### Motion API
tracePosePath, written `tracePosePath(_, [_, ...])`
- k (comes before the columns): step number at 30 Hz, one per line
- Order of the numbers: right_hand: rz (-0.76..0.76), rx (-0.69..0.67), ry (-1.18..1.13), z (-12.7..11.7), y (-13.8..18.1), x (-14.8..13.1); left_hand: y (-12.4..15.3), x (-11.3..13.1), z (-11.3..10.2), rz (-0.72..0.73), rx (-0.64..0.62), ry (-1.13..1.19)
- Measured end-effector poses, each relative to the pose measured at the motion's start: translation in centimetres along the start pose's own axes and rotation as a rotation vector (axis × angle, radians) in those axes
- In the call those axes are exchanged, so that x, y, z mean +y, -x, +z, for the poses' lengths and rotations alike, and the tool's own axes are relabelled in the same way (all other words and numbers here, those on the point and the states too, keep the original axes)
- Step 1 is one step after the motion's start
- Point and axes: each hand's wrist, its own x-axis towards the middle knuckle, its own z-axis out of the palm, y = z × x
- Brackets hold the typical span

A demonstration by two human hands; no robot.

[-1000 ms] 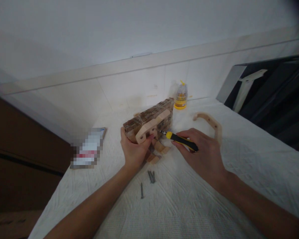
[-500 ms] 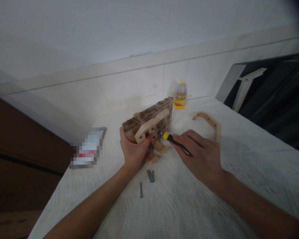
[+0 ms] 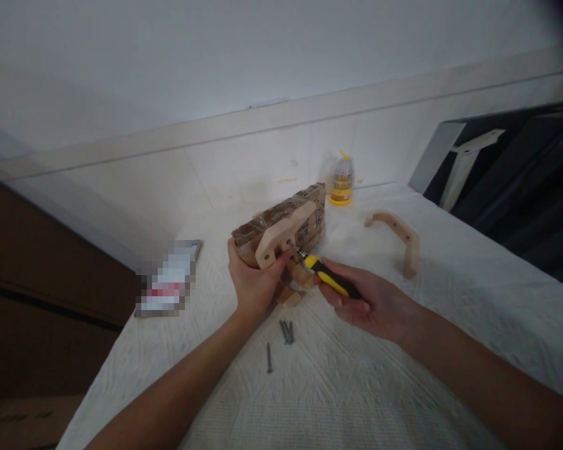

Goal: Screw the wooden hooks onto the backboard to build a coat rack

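Pale wooden piece is resting against a wrapped cardboard bundle above a white cloth, with a person's left hand gripping both, thumb at the front and fingers partly hidden around the bundle's left end. The right hand is clasping a yellow-and-black screwdriver, its fingers wrapping the handle, the tip pointing at the holed wood; contact is too small to tell. Screws are lying nearer the camera.

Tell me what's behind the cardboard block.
Beyond the cardboard block are a yellow-based container, past the right end, and the white wall. The block's far face and anything directly against it are covered.
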Motion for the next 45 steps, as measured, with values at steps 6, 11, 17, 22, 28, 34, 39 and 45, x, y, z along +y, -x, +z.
tracePosePath(6, [-0.42, 0.242, 0.37, -0.3, 0.0, 0.4, 0.0, 0.2, 0.0, -0.033, -0.008, 0.0])
tracePosePath(11, [-0.83, 0.466, 0.783, -0.6, 0.0, 0.5, -0.2, 0.3, -0.1, -0.028, -0.004, -0.004])
tracePosePath(17, [-1.172, 0.592, 1.318, -0.6, 0.2, 1.0, -0.1, 0.4, -0.1, -0.023, 0.003, -0.011])
tracePosePath(22, [-1.357, 0.676, 1.652, -0.8, 0.4, 1.6, 0.0, 0.1, 0.0, -0.03, -0.001, -0.001])
tracePosePath(28, [-1.383, 0.659, 1.682, -0.5, 0.4, 2.1, 0.2, 0.1, -0.1, 0.008, 0.004, -0.033])
tracePosePath(34, [-0.581, 0.256, 0.669, -0.1, 0.7, 0.6, 0.6, 0.0, -0.1, 0.046, -0.004, -0.052])
tracePosePath(39, [-0.267, -0.029, 0.283, -0.6, 0.3, -0.3, 0.5, -0.1, -0.1, 0.05, -0.011, -0.046])
tracePosePath(45, [-0.074, -0.013, 0.002, -0.3, 0.7, -0.6, 0.4, 0.1, 0.0, 0.034, -0.007, -0.006])
